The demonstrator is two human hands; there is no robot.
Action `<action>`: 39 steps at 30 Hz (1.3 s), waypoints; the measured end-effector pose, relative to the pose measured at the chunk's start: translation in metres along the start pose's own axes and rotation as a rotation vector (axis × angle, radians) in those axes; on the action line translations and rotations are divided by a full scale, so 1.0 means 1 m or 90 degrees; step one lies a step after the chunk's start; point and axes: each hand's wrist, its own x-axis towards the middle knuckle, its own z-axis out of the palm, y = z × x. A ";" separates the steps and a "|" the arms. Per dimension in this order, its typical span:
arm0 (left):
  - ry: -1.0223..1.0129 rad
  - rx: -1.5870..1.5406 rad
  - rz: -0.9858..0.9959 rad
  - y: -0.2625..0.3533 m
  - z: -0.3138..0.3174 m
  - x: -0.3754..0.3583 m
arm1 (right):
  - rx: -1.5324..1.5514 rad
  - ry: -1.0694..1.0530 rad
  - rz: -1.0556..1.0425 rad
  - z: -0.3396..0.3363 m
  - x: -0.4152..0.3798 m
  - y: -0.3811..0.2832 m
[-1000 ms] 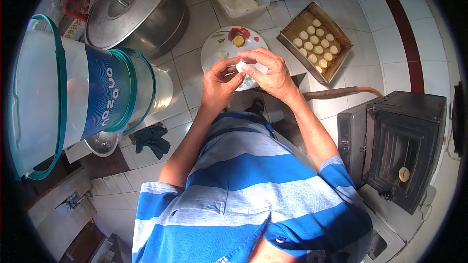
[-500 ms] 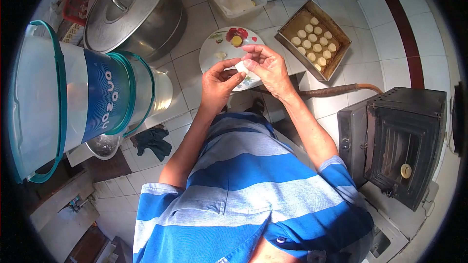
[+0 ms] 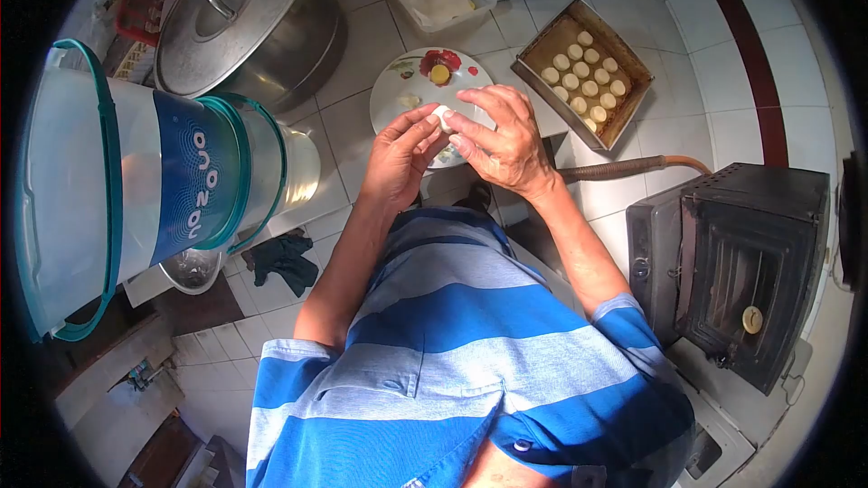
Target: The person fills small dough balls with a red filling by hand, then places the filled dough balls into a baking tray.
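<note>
A small piece of white dough (image 3: 443, 117) is pinched between my two hands above the plate. My left hand (image 3: 400, 149) grips it with thumb and fingertips from the left. My right hand (image 3: 503, 140) has its thumb and forefinger against the dough's right side, other fingers curved above. Under them lies a white flowered plate (image 3: 387, 107), its near part covered by my hands. On its far side sits a round yellow piece (image 3: 439, 74), and a pale scrap (image 3: 410, 102) lies at its left.
To the right, a square metal baking pan (image 3: 633, 108) holds several pale dough rounds (image 3: 589, 89). A plastic tub (image 3: 425, 0) with white dough stands behind the plate. Left are a large lidded pot (image 3: 298, 59) and a clear bucket (image 3: 131, 181). A black oven (image 3: 750, 262) stands at right.
The white dough has been turned and drawn slightly left and up, and now looks rounder. My right hand has rotated, showing more of its back, with its fingers bent over.
</note>
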 end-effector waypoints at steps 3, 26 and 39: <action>0.034 -0.018 -0.035 0.000 -0.002 0.000 | -0.019 -0.001 -0.029 0.001 -0.001 0.000; 0.028 -0.093 -0.040 0.000 0.000 0.002 | -0.053 -0.017 -0.080 -0.002 -0.004 0.002; 0.002 -0.054 -0.001 -0.001 0.009 0.001 | 0.338 0.063 0.326 0.018 0.001 -0.006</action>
